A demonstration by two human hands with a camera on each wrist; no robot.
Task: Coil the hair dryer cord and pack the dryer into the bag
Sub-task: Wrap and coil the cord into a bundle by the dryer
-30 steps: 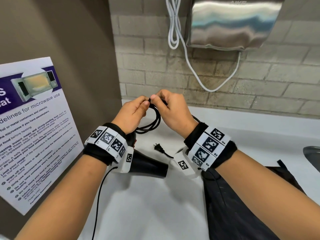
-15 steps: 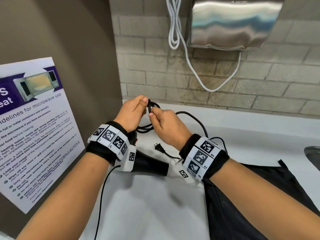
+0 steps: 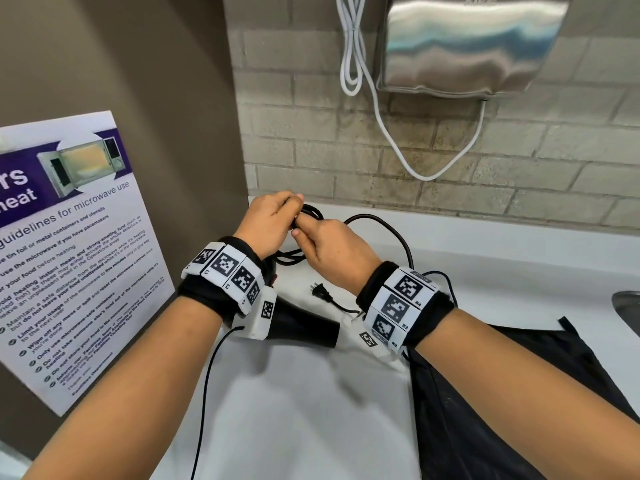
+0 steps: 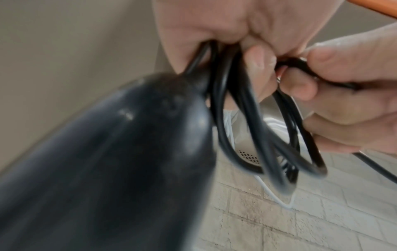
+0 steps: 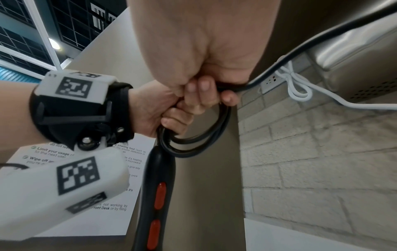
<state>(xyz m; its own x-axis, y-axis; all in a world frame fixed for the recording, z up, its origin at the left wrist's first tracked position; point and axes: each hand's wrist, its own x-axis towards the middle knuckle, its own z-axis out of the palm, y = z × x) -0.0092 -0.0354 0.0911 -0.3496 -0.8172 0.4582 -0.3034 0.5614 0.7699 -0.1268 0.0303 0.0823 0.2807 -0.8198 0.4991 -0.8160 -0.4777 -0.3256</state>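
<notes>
The black hair dryer (image 3: pixel 304 327) hangs below my left wrist, its handle with red buttons (image 5: pixel 158 195) seen in the right wrist view. My left hand (image 3: pixel 273 220) grips several black cord loops (image 4: pixel 247 118) at their top. My right hand (image 3: pixel 332 247) pinches the cord (image 5: pixel 227 88) right beside the left fingers. A free length of cord (image 3: pixel 381 223) arcs right and back past my right wrist. The plug (image 3: pixel 320 292) lies on the white counter (image 3: pixel 294 410). The black bag (image 3: pixel 502 410) lies flat at the right.
A microwave-use poster (image 3: pixel 69 265) leans on the brown wall at left. A steel hand dryer (image 3: pixel 464 43) with a white cable (image 3: pixel 353 46) hangs on the brick wall. A sink edge (image 3: pixel 628 310) shows at far right.
My right hand moved down and right from the loops, drew a fresh length of cord into an arc, and has come back beside the left hand. The left hand kept its grip.
</notes>
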